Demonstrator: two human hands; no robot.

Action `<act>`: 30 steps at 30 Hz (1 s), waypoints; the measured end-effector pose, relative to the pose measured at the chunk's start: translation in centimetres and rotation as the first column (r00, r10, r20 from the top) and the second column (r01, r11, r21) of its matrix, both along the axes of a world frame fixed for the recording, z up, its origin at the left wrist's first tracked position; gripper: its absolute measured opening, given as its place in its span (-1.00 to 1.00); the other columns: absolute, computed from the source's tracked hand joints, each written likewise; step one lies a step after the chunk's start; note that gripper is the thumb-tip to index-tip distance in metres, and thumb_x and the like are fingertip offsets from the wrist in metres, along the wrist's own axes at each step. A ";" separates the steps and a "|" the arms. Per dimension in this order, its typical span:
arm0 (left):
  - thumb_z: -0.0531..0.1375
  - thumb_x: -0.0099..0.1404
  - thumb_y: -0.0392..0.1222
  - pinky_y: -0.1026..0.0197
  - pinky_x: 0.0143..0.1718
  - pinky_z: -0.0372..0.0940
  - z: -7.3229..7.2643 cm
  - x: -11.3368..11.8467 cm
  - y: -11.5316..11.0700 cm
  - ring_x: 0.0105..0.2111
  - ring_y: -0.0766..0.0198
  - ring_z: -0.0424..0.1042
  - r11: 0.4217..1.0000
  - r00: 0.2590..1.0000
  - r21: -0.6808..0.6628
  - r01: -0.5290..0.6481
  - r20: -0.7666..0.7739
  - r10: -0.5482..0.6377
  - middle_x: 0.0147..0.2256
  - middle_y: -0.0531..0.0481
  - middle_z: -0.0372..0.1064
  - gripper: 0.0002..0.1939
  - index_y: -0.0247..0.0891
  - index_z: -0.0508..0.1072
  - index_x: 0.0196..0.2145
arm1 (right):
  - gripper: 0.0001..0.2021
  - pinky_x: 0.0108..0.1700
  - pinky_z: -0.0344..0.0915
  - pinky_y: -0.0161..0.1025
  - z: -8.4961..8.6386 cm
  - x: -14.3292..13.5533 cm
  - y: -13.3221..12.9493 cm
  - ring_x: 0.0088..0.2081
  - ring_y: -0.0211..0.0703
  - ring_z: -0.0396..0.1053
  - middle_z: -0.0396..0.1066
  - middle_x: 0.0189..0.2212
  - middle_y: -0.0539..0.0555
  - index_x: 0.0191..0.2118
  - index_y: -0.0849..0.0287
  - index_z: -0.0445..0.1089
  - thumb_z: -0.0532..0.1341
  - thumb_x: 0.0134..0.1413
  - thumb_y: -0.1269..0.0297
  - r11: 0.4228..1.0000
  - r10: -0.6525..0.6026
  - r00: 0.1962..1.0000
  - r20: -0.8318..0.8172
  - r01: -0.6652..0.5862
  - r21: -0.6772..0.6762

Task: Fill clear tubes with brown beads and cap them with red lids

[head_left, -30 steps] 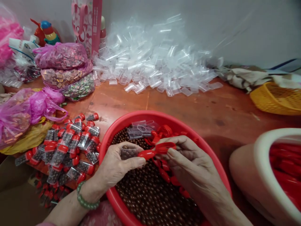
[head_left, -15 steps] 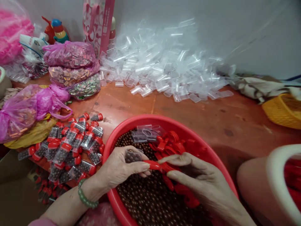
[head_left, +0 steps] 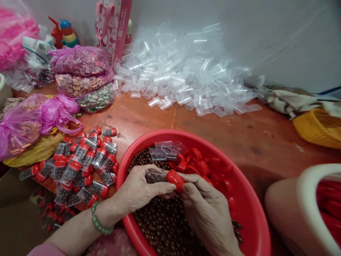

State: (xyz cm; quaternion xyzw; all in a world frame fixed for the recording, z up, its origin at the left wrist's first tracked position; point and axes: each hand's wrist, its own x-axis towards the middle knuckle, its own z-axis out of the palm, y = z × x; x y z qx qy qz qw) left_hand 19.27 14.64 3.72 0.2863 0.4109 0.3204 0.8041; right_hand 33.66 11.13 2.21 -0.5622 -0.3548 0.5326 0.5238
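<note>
My left hand [head_left: 145, 186] is closed around a clear plastic tube [head_left: 156, 177] with dark brown balls inside. A red cap [head_left: 175, 180] sits at the tube's right end, and my right hand [head_left: 206, 204] grips it between thumb and fingers. Both hands are over a red basin [head_left: 257, 213]. Brown balls [head_left: 160, 224] fill much of the basin below them. Several empty clear tubes [head_left: 165, 153] lie on the balls at the back, beside a heap of red caps [head_left: 198, 161]. How far the cap is seated on the tube is hidden by my fingers.
Filled, red-capped tubes [head_left: 80, 160] lie piled left of the basin. A large heap of clear tubes [head_left: 186, 78] rests against the wall. Tied pink bags [head_left: 80, 62] stand back left. A yellow basket [head_left: 317, 128] and a pale bucket [head_left: 285, 206] of red pieces are at right.
My right hand has turned and closed in on the tube's right end. The red cap there now faces up more plainly. My left hand keeps its hold.
</note>
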 end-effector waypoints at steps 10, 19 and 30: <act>0.30 -0.11 -0.39 0.26 -0.24 0.26 -0.8 -0.4 -0.2 -0.44 0.36 0.40 0.990 0.984 -0.027 0.142 0.109 -0.138 -0.48 0.06 0.44 -0.78 -0.35 0.48 -0.40 | -0.89 -0.37 0.40 -0.33 1.2 1.4 0.8 -0.46 -0.23 0.44 0.52 -0.45 -0.03 -0.30 0.07 0.48 0.32 -0.01 0.27 0.935 0.180 0.799 0.574 -0.320 0.151; 0.22 -0.11 -0.43 0.17 -0.20 0.34 -1.1 -0.8 0.2 -0.33 0.22 0.52 0.986 0.934 -0.107 0.126 0.348 -0.082 -0.38 -0.10 0.49 -0.63 -0.39 0.47 -0.25 | -0.71 -0.58 0.27 -0.36 0.5 3.9 1.2 -0.59 -0.27 0.33 0.39 -0.57 -0.03 -0.15 0.13 0.41 0.27 0.08 0.06 0.960 0.278 0.950 0.145 -0.271 -0.067; 0.09 0.15 -0.30 0.05 -0.07 0.29 -1.8 -0.9 0.5 -0.23 0.12 0.50 0.973 0.876 -0.224 0.062 0.480 0.055 -0.32 -0.21 0.53 -0.70 -0.48 0.53 -0.22 | -0.87 -0.24 0.43 -0.18 0.7 3.4 1.4 -0.31 -0.10 0.46 0.51 -0.35 0.07 -0.25 0.01 0.55 0.30 0.05 0.18 0.912 0.127 0.768 0.628 -0.340 0.230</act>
